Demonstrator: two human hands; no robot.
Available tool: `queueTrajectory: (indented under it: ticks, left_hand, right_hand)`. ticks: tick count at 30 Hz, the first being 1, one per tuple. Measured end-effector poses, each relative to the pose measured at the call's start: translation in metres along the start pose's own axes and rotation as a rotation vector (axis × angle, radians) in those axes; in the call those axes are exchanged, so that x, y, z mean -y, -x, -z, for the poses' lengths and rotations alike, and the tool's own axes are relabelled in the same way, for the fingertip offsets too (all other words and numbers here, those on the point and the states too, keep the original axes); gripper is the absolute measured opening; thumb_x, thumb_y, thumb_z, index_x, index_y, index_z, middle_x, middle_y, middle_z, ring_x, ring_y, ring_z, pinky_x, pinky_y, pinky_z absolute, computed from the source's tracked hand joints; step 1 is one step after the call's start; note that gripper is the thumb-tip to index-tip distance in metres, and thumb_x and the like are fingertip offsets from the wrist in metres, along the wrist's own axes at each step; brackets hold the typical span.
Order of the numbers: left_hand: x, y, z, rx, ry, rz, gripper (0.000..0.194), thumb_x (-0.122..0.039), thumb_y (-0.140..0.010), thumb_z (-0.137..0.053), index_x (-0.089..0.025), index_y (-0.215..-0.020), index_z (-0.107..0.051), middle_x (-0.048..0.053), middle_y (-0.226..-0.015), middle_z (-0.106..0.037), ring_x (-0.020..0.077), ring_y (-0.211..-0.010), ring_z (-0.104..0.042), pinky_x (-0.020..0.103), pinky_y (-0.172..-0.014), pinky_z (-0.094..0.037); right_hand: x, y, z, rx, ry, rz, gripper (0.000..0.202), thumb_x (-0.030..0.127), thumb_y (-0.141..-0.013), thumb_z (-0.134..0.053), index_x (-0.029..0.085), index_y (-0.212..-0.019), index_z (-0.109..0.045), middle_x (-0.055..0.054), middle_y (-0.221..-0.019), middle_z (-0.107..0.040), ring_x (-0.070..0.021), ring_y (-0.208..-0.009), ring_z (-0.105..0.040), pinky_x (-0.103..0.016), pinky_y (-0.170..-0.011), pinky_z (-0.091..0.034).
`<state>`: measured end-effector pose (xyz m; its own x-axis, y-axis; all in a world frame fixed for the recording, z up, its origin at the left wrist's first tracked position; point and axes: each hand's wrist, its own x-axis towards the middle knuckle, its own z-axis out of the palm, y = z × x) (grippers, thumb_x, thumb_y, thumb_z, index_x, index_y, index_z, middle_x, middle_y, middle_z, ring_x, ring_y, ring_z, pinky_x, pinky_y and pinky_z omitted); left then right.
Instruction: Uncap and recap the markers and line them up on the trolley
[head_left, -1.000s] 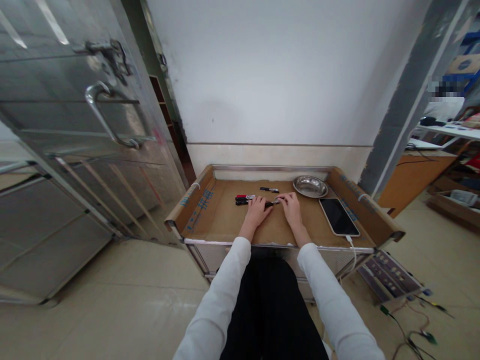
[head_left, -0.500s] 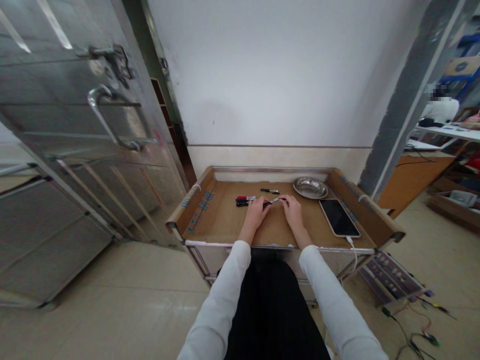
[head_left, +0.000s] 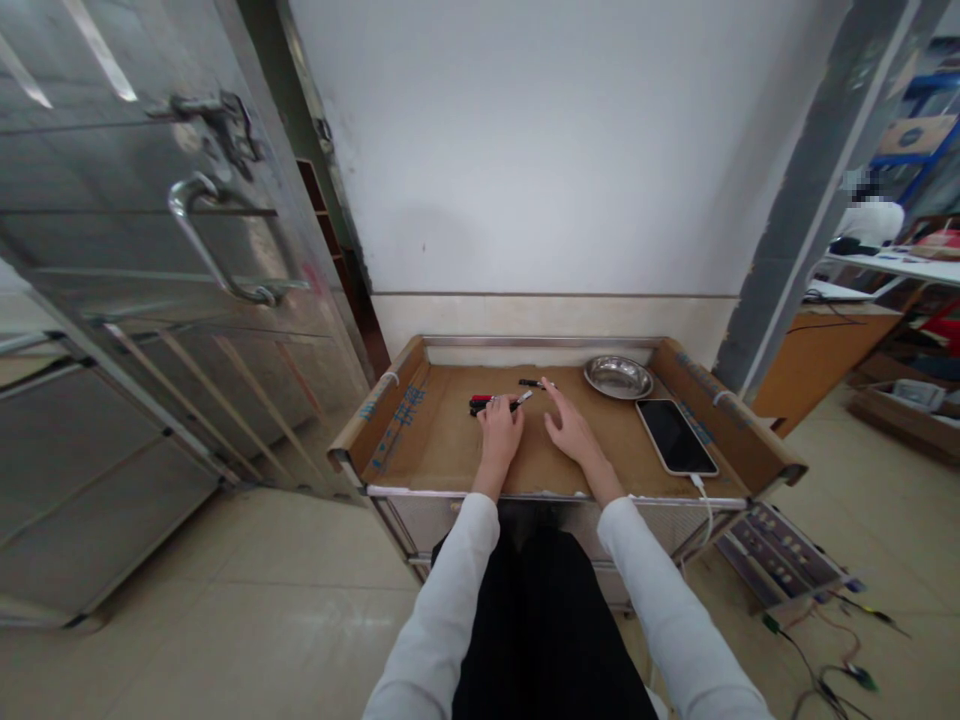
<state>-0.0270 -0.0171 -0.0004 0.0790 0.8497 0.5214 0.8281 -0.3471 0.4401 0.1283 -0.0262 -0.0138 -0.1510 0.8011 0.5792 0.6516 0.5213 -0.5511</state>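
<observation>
My left hand (head_left: 499,430) is closed around a dark pen (head_left: 520,401), whose pale end sticks out to the right. Just behind its fingers, red and black pens (head_left: 478,402) lie side by side, partly covered by the hand. My right hand (head_left: 571,430) is apart from the held pen, with its fingers stretched out and nothing in them. Close to its fingertips lies a small black pen-like piece (head_left: 531,383); whether they touch it I cannot tell.
A cardboard-lined cart top (head_left: 420,450) has raised side edges. On its right are a round metal dish (head_left: 619,377) and a phone (head_left: 676,437) with a white cable (head_left: 706,505). A metal door (head_left: 150,250) stands at left; a person (head_left: 870,218) is at far right.
My right hand has let go of the pen's end and opened, moving a little left and forward toward the black piece. My left hand has shifted left with the pen, toward the other pens.
</observation>
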Motion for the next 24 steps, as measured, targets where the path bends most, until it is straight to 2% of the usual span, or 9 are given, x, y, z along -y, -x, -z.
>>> queueTrajectory:
  ticks: [3,6,8,18,21,24]
  left_hand:
    - [0.000,0.003,0.001,-0.031,-0.106,0.110,0.016,-0.020,-0.088,-0.047,-0.018,-0.103,-0.053,0.010,-0.106,-0.061,0.0257,-0.103,-0.052,0.042,-0.090,-0.037]
    - [-0.002,0.005,0.003,-0.029,-0.207,0.207,0.017,-0.016,-0.086,-0.046,-0.017,-0.102,-0.052,0.012,-0.107,-0.057,0.0287,-0.104,-0.049,0.043,-0.087,-0.038]
    - [-0.003,0.006,0.004,-0.031,-0.244,0.267,0.017,-0.015,-0.085,-0.046,-0.016,-0.101,-0.051,0.014,-0.107,-0.054,0.0298,-0.104,-0.048,0.044,-0.086,-0.039]
    - [0.004,0.004,0.001,-0.065,-0.194,0.368,0.015,-0.015,-0.083,-0.048,-0.014,-0.098,-0.051,0.014,-0.105,-0.051,0.0287,-0.102,-0.049,0.040,-0.086,-0.040]
    - [0.004,0.005,0.002,-0.056,-0.187,0.340,0.015,-0.014,-0.083,-0.047,-0.013,-0.097,-0.051,0.015,-0.105,-0.051,0.0285,-0.102,-0.050,0.039,-0.086,-0.040]
    - [0.002,0.006,0.003,-0.044,-0.184,0.310,0.014,-0.014,-0.083,-0.048,-0.013,-0.097,-0.051,0.015,-0.104,-0.051,0.0282,-0.101,-0.050,0.039,-0.084,-0.041]
  right_hand:
    - [-0.009,0.001,-0.004,-0.015,0.088,-0.052,0.059,0.016,-0.084,-0.040,0.019,-0.142,-0.033,-0.008,-0.143,-0.043,-0.0169,-0.130,-0.040,-0.037,-0.110,-0.032]
    - [-0.017,0.001,-0.009,0.024,0.202,-0.108,0.042,0.015,-0.084,-0.041,0.017,-0.124,-0.055,-0.011,-0.128,-0.056,-0.0192,-0.120,-0.048,-0.038,-0.105,-0.036]
    - [-0.020,0.001,-0.011,0.055,0.253,-0.118,0.035,0.014,-0.084,-0.041,0.017,-0.112,-0.062,-0.011,-0.118,-0.061,-0.0192,-0.112,-0.053,-0.037,-0.101,-0.040]
    - [-0.017,0.001,-0.010,0.082,0.337,-0.106,0.030,0.014,-0.085,-0.042,0.016,-0.107,-0.063,-0.010,-0.111,-0.064,-0.0188,-0.104,-0.055,-0.033,-0.093,-0.042]
    - [-0.011,-0.010,-0.008,0.100,0.406,-0.170,0.030,0.011,-0.084,-0.041,0.017,-0.103,-0.064,-0.009,-0.107,-0.066,-0.0194,-0.100,-0.057,-0.032,-0.090,-0.042]
    - [-0.003,-0.032,-0.008,0.139,0.520,-0.298,0.030,0.012,-0.085,-0.041,0.017,-0.101,-0.066,-0.012,-0.102,-0.067,-0.0213,-0.095,-0.061,-0.032,-0.084,-0.044]
